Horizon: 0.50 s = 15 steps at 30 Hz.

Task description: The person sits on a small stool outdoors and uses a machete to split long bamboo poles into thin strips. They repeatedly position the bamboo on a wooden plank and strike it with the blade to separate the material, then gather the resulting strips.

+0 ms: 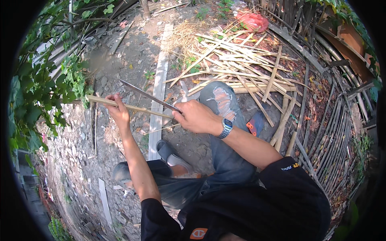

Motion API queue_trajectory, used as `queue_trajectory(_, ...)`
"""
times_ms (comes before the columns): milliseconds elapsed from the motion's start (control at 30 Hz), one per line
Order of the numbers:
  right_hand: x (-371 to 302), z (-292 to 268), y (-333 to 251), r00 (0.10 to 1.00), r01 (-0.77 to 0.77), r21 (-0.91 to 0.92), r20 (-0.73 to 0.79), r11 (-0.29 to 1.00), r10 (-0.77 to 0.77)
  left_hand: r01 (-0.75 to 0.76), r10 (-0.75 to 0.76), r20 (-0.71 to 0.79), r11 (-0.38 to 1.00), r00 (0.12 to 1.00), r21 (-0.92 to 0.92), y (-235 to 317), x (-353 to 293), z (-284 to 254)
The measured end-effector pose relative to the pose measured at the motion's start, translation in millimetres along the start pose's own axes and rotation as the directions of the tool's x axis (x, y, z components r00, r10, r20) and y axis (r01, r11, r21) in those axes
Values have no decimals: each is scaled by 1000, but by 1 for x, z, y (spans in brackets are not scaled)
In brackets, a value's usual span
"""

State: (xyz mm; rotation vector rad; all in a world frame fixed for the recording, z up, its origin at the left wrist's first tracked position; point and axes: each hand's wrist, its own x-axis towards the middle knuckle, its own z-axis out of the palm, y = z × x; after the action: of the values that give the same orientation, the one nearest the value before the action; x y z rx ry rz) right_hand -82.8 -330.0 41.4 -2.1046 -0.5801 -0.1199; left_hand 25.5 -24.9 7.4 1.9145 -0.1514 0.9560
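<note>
My left hand (pixel 120 113) is closed around a split bamboo strip (pixel 140 109), which lies almost crosswise in front of me. Its left end sticks out past my fingers, and the right end comes close to my other hand. In my right hand (pixel 196 116), with a watch on the wrist, is the handle of a long knife (pixel 146 94); the handle itself is mostly hidden by my fingers. The dark blade points up and left, above the strip and apart from it along most of its length. A thin sliver (pixel 163 129) shows just below the strip.
Beyond my bent knee lies a heap of split bamboo strips (pixel 237 60), with pale shavings (pixel 187 34) beside it. A long grey plank (pixel 161 66) runs along the ground. Leafy vines (pixel 36 96) hang at left; stacked poles (pixel 329 136) line the right. A red plastic bag (pixel 252 21) sits far back.
</note>
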Motion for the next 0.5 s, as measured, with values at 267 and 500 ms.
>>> queue_trajectory(267, 3, -10, -6, 996, -67, -7, 50, 998, 67, 39, -70, -132, 973, 989, -227, 50, 38, -6)
queue_trajectory(500, 4, -9, -17, 988, -138, -41, 60, 990, 140, -8, -24, -105, 955, 994, -297, 34, 37, -3)
